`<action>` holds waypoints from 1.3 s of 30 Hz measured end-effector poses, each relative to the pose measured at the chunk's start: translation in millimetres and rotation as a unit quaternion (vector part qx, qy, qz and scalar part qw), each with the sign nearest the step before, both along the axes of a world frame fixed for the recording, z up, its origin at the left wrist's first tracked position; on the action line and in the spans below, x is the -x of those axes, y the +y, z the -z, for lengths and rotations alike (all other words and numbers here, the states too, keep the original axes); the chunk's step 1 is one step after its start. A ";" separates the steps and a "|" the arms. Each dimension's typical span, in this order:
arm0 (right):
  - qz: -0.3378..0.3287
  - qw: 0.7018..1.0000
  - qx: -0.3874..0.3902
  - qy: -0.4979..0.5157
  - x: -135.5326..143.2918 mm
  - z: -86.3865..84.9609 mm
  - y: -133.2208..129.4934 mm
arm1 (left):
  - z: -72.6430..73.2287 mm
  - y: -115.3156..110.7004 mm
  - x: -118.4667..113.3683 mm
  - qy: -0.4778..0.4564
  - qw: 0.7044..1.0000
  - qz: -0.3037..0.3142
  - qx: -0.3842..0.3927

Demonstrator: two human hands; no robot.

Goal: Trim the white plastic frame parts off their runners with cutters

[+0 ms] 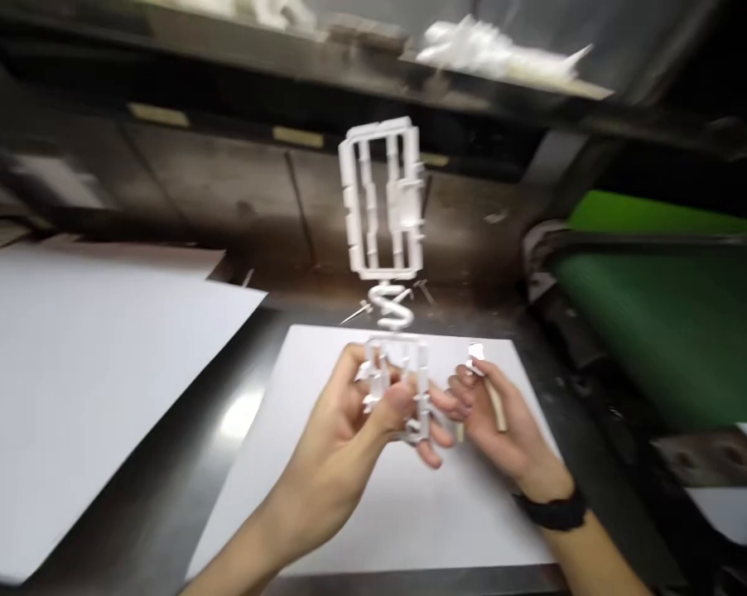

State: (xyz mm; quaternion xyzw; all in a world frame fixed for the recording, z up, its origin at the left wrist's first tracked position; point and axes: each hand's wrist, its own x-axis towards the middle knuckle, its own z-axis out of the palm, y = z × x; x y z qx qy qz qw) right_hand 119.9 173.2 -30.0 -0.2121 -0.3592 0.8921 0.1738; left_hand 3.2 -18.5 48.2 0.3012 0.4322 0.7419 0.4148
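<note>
My left hand (349,447) grips the lower part of a white plastic moulded frame (407,207), its thumb pressed across the front. The frame stands upright, with a long rectangular upper section, a zigzag link in the middle and a smaller section among my fingers. Close by on the right, my right hand (503,422) is closed around small pliers with beige handles (496,406); a shiny head (476,354) sticks up past the thumb. The pliers are blurred, and the fingers hide much of them. Both hands are above a white sheet (373,521).
More white sheets (88,356) lie stacked on the left of the dark metal bench (162,488). To the right runs a green conveyor belt (653,323). White plastic pieces (491,51) sit on a shelf above. Thin white scraps (356,311) lie behind the front sheet.
</note>
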 end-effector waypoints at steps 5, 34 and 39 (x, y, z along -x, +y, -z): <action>-0.067 0.992 0.101 -0.035 -4.6 17.2 14.7 | 26.6 17.1 35.6 -0.037 0.998 0.041 -0.031; -0.100 0.939 -0.272 -0.186 -16.0 33.6 8.6 | 61.4 18.8 48.0 -0.191 0.976 0.098 -0.025; -0.114 0.935 -0.278 -0.189 -18.3 37.2 8.8 | 58.8 16.5 45.1 -0.137 0.986 0.093 -0.009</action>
